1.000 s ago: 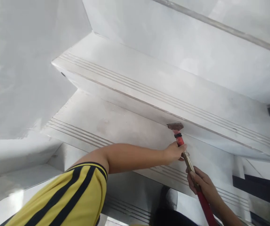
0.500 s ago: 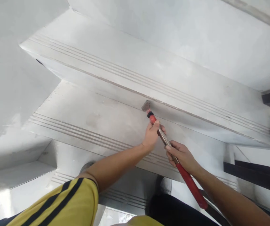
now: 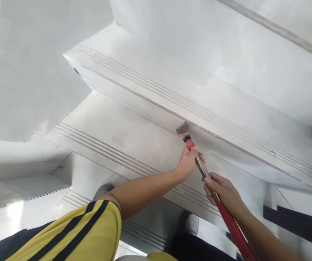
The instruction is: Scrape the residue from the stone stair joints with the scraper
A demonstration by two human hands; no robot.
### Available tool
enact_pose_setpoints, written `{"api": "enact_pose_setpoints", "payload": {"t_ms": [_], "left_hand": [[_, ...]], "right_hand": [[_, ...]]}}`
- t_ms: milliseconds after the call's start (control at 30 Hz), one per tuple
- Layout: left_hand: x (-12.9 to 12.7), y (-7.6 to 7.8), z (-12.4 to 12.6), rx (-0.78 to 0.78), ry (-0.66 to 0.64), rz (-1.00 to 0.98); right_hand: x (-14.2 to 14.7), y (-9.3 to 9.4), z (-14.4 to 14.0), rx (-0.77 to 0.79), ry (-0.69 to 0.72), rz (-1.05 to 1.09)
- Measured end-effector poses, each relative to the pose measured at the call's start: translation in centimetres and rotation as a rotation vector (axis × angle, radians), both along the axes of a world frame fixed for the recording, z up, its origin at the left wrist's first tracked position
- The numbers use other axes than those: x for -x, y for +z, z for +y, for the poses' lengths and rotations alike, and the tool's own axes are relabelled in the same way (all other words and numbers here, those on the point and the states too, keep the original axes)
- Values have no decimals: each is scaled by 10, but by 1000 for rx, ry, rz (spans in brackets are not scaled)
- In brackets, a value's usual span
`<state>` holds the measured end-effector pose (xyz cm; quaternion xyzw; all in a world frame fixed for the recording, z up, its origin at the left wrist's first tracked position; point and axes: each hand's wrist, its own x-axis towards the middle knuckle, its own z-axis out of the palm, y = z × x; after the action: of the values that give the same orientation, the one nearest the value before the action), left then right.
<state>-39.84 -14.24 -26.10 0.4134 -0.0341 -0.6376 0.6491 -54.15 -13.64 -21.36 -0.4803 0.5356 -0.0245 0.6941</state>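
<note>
Nowhere does any brand, label or writing show. Both hands grip a long-handled scraper (image 3: 199, 165): the left hand (image 3: 186, 162) is wrapped around its red neck just below the blade, the right hand (image 3: 222, 191) is clenched lower down where metal shaft meets red handle. Its blade rests in the corner where the tread (image 3: 123, 137) meets the riser (image 3: 156, 107). The handle's end is cut off at the bottom edge; two shoes below are dim.

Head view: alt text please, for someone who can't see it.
Both hands grip a long red-handled scraper, left hand near the blade, right hand lower on the shaft. The blade sits at the corner where a white stair tread meets the riser. Yellow striped sleeve in the foreground.
</note>
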Motion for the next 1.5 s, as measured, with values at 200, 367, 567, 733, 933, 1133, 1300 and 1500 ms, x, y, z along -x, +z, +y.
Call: {"api": "enact_pose_setpoints", "payload": {"t_ms": [200, 367, 567, 733, 933, 1133, 1300, 1500], "left_hand": [[-81, 5, 2, -74, 175, -60], [-109, 4, -2, -103, 314, -156], [-37, -4, -1, -78, 79, -225], [-19, -10, 4, -88, 32, -269], [-78, -5, 2, -135, 177, -316], [-56, -4, 3, -171, 117, -361], [-26, -3, 9, -164, 2, -407], [-53, -16, 8, -127, 37, -419]], "right_hand": [[-87, -3, -6, -2, 82, -97], [-119, -9, -11, -11, 118, -168], [-33, -24, 4, -24, -17, -149], [-17, -30, 12, -14, -32, -148], [-85, -32, -7, -20, 78, -183], [-57, -33, 4, -45, -1, -173], [-24, -43, 22, -44, -67, -192], [-54, -47, 8, -52, 7, -214]]}}
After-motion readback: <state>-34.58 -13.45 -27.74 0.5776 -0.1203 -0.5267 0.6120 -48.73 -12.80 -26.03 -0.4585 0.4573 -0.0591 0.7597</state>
